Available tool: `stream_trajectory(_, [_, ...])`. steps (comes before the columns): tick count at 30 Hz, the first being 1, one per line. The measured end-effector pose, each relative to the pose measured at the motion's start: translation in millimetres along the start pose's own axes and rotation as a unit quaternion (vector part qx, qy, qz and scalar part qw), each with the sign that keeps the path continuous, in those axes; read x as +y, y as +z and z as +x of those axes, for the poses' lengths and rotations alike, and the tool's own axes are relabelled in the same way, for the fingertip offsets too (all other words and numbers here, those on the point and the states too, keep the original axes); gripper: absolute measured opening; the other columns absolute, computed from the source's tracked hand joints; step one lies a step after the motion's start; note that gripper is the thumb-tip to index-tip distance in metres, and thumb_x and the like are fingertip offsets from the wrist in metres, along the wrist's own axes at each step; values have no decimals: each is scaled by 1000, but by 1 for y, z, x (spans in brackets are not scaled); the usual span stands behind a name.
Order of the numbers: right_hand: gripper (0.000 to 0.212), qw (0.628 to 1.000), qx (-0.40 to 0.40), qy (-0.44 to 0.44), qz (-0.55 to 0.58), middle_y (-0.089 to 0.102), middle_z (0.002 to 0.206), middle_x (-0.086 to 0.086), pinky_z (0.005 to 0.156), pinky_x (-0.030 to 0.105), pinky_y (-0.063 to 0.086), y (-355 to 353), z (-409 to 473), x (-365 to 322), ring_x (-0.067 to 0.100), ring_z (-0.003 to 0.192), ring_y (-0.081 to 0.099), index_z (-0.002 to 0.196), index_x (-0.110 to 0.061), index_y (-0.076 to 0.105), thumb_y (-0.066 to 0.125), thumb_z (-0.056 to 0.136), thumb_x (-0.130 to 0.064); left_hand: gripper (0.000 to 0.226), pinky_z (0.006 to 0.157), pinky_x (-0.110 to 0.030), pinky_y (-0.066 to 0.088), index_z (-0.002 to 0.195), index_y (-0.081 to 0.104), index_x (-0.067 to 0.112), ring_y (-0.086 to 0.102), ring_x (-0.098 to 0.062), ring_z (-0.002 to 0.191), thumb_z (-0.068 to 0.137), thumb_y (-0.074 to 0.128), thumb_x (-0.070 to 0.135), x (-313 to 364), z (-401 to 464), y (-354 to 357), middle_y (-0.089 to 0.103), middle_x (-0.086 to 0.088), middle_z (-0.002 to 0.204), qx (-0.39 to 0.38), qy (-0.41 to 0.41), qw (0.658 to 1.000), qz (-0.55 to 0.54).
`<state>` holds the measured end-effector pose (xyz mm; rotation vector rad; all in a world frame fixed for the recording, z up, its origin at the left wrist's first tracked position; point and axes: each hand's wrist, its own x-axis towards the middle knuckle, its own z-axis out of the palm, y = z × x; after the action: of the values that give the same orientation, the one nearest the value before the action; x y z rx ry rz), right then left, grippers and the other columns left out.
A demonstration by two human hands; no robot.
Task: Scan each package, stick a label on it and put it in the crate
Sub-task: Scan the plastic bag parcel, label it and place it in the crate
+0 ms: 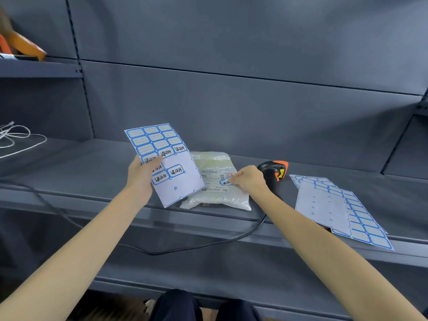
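Nearest, the left hand [141,174] holds the label sheet [163,163] tilted up, thumb pinching its face; the right hand [249,180] presses a blue-edged label [225,182] onto the package [216,181], its grip narrow on the label's edge. The package lies on the shelf [92,172], the scanner [273,172] just behind the right hand; no crate shows. The slick, crinkled plastic could leave the label creased or lifting if pressed unevenly; it may also cover the barcode.

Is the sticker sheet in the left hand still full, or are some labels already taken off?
Partly used. The sheet held by the left hand shows blank gaps in its lower half; the right hand presses one label onto the package.
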<state>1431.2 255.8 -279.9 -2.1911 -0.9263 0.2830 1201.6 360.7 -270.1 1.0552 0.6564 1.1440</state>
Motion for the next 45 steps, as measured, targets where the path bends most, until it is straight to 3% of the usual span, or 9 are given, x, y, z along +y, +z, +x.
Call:
stream_trajectory(7, [33,961,56,-168,-212,57,117,6,96,35,36,-2,-9,4,28,111,46,118,-15,57,62,88,-29,27,85,-40,52,112,59,23,65,-25,105,93,56,3,0,3,-1,68,0,115,3,-2,1000,-3])
stream_trajectory(10, [35,932,-37,-281,-224,62,127,1,101,39,39,-14,-16,9,26,115,54,125,-29,61,46,95,-23,26,77,-36,54,106,60,25,66,-23,102,93,56,4,0,3,0,69,2,112,5,-4,1000,-8])
stream_trajectory(14, [52,925,-199,-210,-245,46,145,2,119,38,11,-22,-24,12,19,140,30,133,-33,53,18,101,-54,28,72,-33,53,113,59,22,66,-22,100,93,55,2,2,4,1,67,-2,118,6,-3,1000,-16])
stream_trajectory(18, [62,927,-282,-146,-200,2,153,-27,119,42,-11,-28,-21,10,3,144,-11,146,-49,27,15,91,-74,31,75,-34,54,118,58,19,66,-23,103,93,55,2,3,2,3,66,-3,120,-2,-7,1000,-25])
stream_trajectory(22, [60,975,-189,-104,56,48,144,-12,115,31,19,-39,-12,-2,9,138,35,139,-34,49,25,94,-66,34,73,-34,55,123,56,17,67,-22,99,93,54,2,4,-2,10,66,-4,121,-41,-16,998,-34])
stream_trajectory(28, [53,935,-185,-72,293,68,118,5,102,33,44,-55,-12,-43,17,110,62,128,-11,58,48,95,-51,40,85,-41,55,130,54,11,66,-26,106,92,52,-2,5,-12,51,65,-9,124,-149,-34,988,-27])
stream_trajectory(33, [27,919,-127,-88,362,70,108,14,79,35,58,-68,-15,-47,24,88,68,115,1,63,64,91,-13,39,93,-48,51,131,54,12,64,-29,110,93,55,2,7,-18,94,65,-9,124,-196,-41,980,16])
stream_trajectory(39, [5,936,-21,-39,350,70,95,9,61,28,56,-127,-4,5,15,72,68,95,-10,63,64,91,-10,38,76,-30,54,124,55,15,66,-21,90,88,67,14,-6,-4,103,62,-9,117,-121,-30,982,142])
stream_trajectory(45, [40,953,108,101,265,68,102,18,84,42,55,-186,16,108,22,78,59,110,8,65,76,79,-15,38,81,-33,46,119,54,0,57,-29,95,85,67,12,-27,8,92,60,-11,102,-1,-47,902,430])
